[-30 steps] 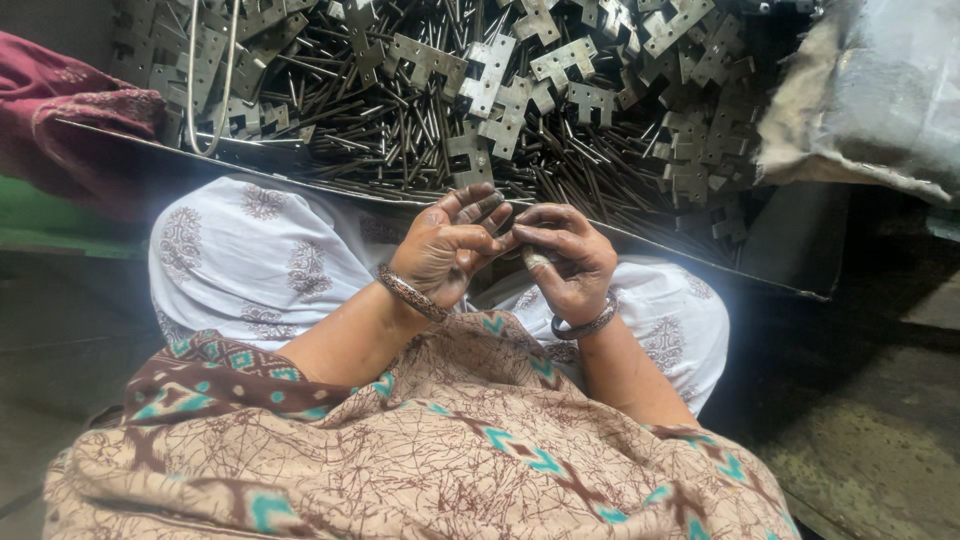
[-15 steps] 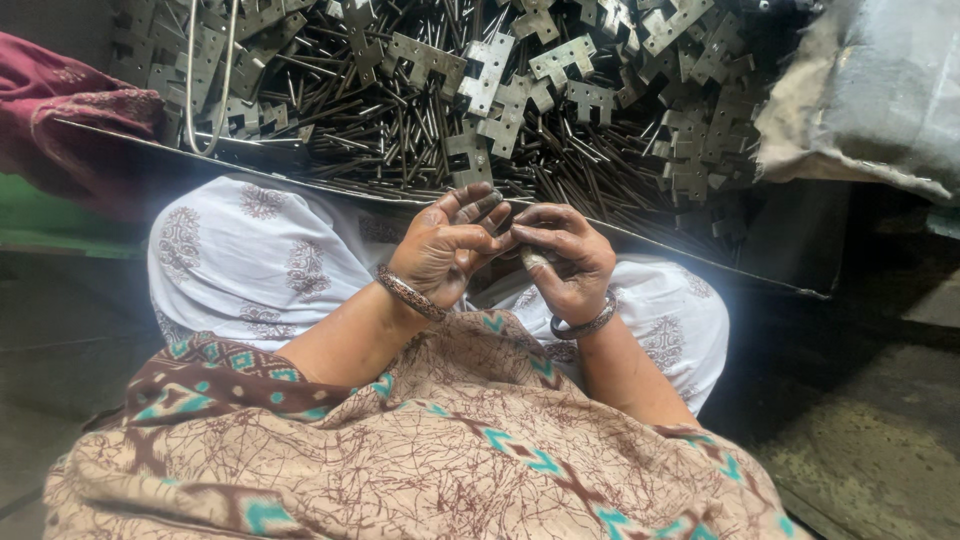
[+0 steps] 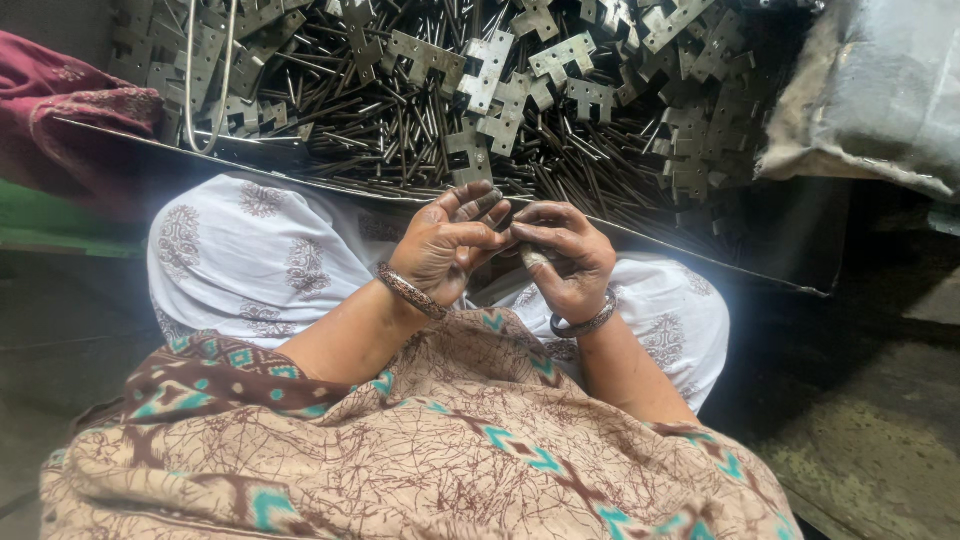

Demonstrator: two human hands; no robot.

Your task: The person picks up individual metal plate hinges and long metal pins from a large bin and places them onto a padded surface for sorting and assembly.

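Metal piece, small and mostly hidden, sits pinched in your right hand fingers, its long axis unclear, with your left hand curled shut touching it from the left, both over your lap just short of the tray of pins and plates.

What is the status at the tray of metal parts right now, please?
Left hand and right hand together over the lap, fingers closed on a small metal piece, mostly hidden. Tray of pins and hinge plates just ahead. Nothing between.
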